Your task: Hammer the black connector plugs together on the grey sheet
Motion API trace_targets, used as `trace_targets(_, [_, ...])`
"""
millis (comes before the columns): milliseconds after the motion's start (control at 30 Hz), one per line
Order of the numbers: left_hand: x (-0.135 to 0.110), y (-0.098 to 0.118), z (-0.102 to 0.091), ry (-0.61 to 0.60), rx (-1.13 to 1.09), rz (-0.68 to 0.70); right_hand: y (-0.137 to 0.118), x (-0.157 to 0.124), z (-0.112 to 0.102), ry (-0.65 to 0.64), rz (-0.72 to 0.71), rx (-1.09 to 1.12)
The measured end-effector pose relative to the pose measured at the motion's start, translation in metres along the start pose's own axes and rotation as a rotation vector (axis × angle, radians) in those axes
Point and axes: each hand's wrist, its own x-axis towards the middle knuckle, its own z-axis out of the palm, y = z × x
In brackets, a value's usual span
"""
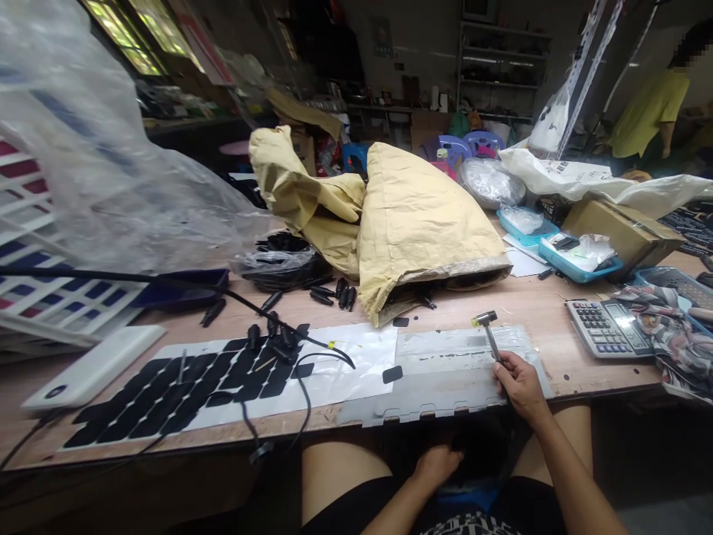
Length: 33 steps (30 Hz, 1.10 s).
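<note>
My right hand is wrapped round the handle of a small hammer, its head raised over a grey board at the table's front edge. Below that edge, between the knees, is my left hand; its fingers fade into shadow, so whatever they may hold is hidden. Left of the board lies a white sheet with rows of black rounded pads. One loose pad rests where sheet and board meet. Several black tapered cylindrical parts are piled on the sheet.
A large yellowish sack stands behind the board, its mouth facing me. A calculator and patterned cloth are on the right, with blue baskets behind. A black cable crosses the left side. Another person stands far right.
</note>
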Motion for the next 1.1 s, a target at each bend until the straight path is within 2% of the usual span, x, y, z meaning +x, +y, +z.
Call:
trace_targets(100, [-0.007, 0.004, 0.002, 0.022, 0.054, -0.005, -0.001, 0.000, 0.000, -0.004, -0.005, -0.004])
trace_targets(167, [-0.021, 0.012, -0.001, 0.067, 0.066, 0.115, -0.001, 0.000, -0.001, -0.008, -0.009, -0.005])
trace_targets(200, [-0.029, 0.017, -0.004, 0.103, 0.063, 0.229, 0.000, 0.000, -0.001, -0.011, -0.011, -0.004])
trace_targets(267, [-0.047, 0.032, -0.013, 0.206, 0.055, 0.544, 0.001, 0.000, -0.001, -0.018, -0.013, -0.004])
trace_targets(333, [-0.059, 0.053, -0.029, 0.377, 0.038, 0.859, 0.001, 0.000, 0.000, -0.026, -0.018, -0.007])
trace_targets(367, [-0.060, 0.064, -0.040, 0.483, 0.017, 0.954, 0.001, 0.000, 0.000, -0.030, -0.019, -0.009])
trace_targets(400, [-0.058, 0.076, -0.055, 0.592, -0.019, 0.989, 0.002, 0.001, 0.000, -0.033, -0.021, -0.010])
trace_targets(433, [-0.052, 0.087, -0.072, 0.696, -0.070, 0.965, 0.002, 0.001, 0.000, -0.037, -0.021, -0.012])
trace_targets(467, [-0.041, 0.098, -0.091, 0.792, -0.134, 0.883, 0.001, 0.001, 0.000, -0.038, -0.020, -0.013])
trace_targets(533, [-0.011, 0.115, -0.133, 0.921, -0.228, 0.632, 0.001, 0.001, 0.000, -0.028, -0.020, -0.020])
trace_targets(600, [0.025, 0.125, -0.172, 1.012, -0.264, 0.308, 0.001, 0.001, 0.000, -0.013, -0.028, -0.028])
trace_targets(633, [0.042, 0.128, -0.188, 1.040, -0.254, 0.153, 0.001, 0.001, 0.000, -0.006, -0.035, -0.031])
trace_targets(700, [0.069, 0.131, -0.210, 1.037, -0.200, -0.068, 0.001, 0.001, 0.000, 0.007, -0.051, -0.029])
trace_targets(767, [0.087, 0.131, -0.220, 1.014, -0.144, -0.199, 0.001, 0.001, 0.001, 0.015, -0.060, -0.024])
trace_targets(867, [0.093, 0.129, -0.222, 0.975, -0.115, -0.241, 0.002, 0.000, 0.001, 0.022, -0.059, -0.015])
trace_targets(967, [0.084, 0.125, -0.223, 0.933, -0.149, -0.213, 0.003, -0.001, 0.001, 0.023, -0.051, 0.003])
trace_targets(1033, [0.075, 0.120, -0.220, 0.927, -0.175, -0.168, 0.004, -0.001, 0.000, 0.016, -0.046, 0.016])
trace_targets(1100, [0.066, 0.115, -0.210, 0.918, -0.191, -0.048, 0.003, -0.001, 0.000, 0.009, -0.036, 0.028])
